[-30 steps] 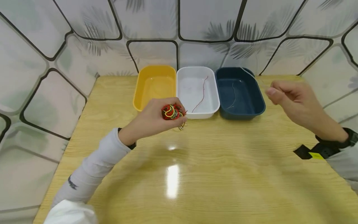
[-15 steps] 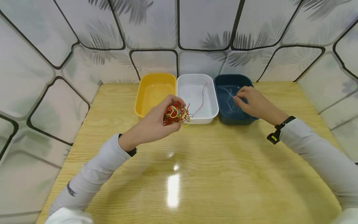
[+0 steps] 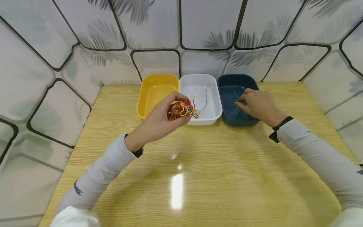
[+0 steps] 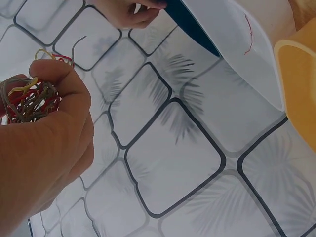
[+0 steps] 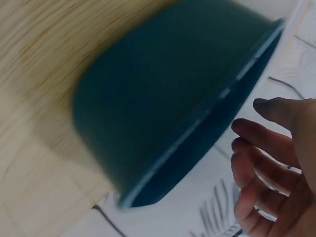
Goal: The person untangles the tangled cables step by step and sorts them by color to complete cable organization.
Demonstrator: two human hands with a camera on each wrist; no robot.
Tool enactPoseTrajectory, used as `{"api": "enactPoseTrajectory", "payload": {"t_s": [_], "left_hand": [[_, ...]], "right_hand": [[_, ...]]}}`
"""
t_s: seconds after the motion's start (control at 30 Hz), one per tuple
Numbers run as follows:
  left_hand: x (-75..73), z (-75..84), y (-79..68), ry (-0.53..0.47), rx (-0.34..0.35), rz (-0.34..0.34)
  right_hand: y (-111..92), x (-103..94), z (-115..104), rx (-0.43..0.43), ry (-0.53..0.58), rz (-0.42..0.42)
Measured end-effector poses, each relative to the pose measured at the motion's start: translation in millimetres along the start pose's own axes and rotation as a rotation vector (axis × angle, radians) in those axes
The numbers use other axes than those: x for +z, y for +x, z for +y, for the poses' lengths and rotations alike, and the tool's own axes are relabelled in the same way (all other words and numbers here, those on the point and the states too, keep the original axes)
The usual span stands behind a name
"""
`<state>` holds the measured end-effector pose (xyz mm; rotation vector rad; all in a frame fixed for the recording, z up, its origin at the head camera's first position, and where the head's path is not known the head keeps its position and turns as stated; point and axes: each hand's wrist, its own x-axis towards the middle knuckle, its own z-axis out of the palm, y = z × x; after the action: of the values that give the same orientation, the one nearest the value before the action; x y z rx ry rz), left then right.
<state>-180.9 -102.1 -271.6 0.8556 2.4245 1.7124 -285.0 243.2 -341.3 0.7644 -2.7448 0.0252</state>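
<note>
A tangled bundle of red, yellow and grey wires (image 3: 181,108) is gripped by my left hand (image 3: 158,121), which hovers over the front edges of the yellow and white bins. Several loose ends stick out past the fingertips. My right hand (image 3: 259,104) is over the dark blue bin (image 3: 227,118); in the right wrist view its thumb and fingers (image 5: 264,136) stand apart with nothing between them. Thin pale wires (image 3: 236,94) lie in the blue bin, partly hidden by that hand. One red wire (image 3: 206,94) rests in the white bin (image 3: 193,82).
The yellow bin (image 3: 147,82) stands at the left of the row, touching the white one, and its front is partly behind my left hand. All three bins sit at the back of the wooden table (image 3: 215,170), against a patterned cloth wall (image 3: 210,22).
My right hand has come left from beside the blue bin to above it and let go of a pale wire there. The left hand with the bundle has shifted slightly right.
</note>
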Motion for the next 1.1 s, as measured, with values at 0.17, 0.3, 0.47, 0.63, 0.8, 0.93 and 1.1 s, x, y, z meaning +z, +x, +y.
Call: {"api": "enactPoseTrajectory", "payload": {"t_s": [0.17, 0.3, 0.47, 0.63, 0.8, 0.93, 1.1], "left_hand": [[0.6, 3.9, 0.4, -0.001, 0.029, -0.004], [0.2, 5.0, 1.2, 0.014, 0.059, -0.025], [-1.4, 8.3, 4.2, 0.076, 0.114, -0.072], [1.2, 28.5, 3.2, 0.075, 0.121, -0.103], [6.3, 42.9, -1.1, 0.018, 0.074, -0.081], [8.9, 40.4, 0.3, -0.053, 0.066, -0.086], [9.9, 26.2, 2.5, -0.102, 0.092, -0.133]], "right_hand": [[4.7, -33.4, -50.8, 0.012, 0.517, 0.132], [4.3, -87.0, -111.8, -0.176, 0.858, 0.264], [6.2, -114.2, -146.2, -0.277, 0.795, 0.280], [9.9, -104.6, -147.4, -0.257, 0.813, 0.165], [5.0, -103.6, -149.1, -0.218, 0.872, 0.145], [-0.8, -106.2, -148.3, -0.163, 0.938, 0.108], [-0.4, -108.1, -149.2, -0.125, 0.960, 0.099]]}}
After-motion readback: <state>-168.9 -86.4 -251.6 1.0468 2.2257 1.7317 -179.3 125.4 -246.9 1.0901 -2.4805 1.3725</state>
